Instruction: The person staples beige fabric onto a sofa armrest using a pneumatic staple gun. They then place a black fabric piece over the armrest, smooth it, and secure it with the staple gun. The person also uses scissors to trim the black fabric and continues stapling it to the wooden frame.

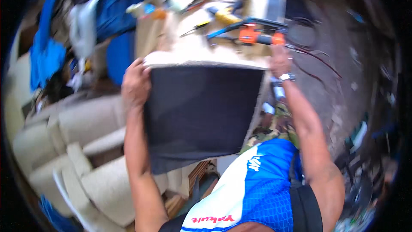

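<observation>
A dark, roughly square fabric panel with a pale, fuzzy edge along its top and right hangs in front of me. My left hand is closed around its upper left corner. At the upper right corner, my right hand closes on the panel's edge, though motion smears its fingers. Just beyond that hand lies an orange and dark power tool, close to the fingertips. Behind the panel is a light-topped worktable, partly hidden by it.
A blue-handled tool, a yellow tool and several other items lie on the table. A reddish hose trails over the floor at right. Beige sofa parts stand at left, below blue cloth. Clutter covers the floor at lower right.
</observation>
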Motion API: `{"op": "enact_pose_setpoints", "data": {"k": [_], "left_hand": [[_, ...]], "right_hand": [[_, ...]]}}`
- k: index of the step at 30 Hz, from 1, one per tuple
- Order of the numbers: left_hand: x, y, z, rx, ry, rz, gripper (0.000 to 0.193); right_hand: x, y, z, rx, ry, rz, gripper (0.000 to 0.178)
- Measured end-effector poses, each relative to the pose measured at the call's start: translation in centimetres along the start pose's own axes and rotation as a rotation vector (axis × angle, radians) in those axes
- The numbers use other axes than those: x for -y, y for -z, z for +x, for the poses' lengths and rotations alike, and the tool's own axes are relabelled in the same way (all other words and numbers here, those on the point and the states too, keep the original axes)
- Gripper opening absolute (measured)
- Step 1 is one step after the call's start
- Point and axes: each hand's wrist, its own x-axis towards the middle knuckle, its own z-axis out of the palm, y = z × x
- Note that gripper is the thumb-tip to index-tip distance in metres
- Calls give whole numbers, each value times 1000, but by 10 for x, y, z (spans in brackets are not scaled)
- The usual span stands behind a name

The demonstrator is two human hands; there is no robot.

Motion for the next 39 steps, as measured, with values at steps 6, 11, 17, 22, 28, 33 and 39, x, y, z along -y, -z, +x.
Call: {"op": "enact_pose_setpoints", "data": {"k": [6,11,17,22,28,33,39], "left_hand": [[2,4,5,19,22,-65,13],[5,-1,9,8,-39,-18,14],[-1,3,7,33,8,-21,12],[3,-3,7,-23,4,-46,17],[12,-11,0,0,129,-38,21],[33,-4,7,276,236,-150,38],[40,-4,10,327,273,-208,43]], "right_hand": [[26,11,80,426,52,-320,55],[-12,-51,103,363,141,-252,37],[-17,31,71,408,-26,-124,52],[-28,89,-43,171,-351,485,52],[24,98,-137,245,-639,1256,48],[45,81,-143,275,-625,1278,53],[56,68,-133,266,-615,1138,63]]}}
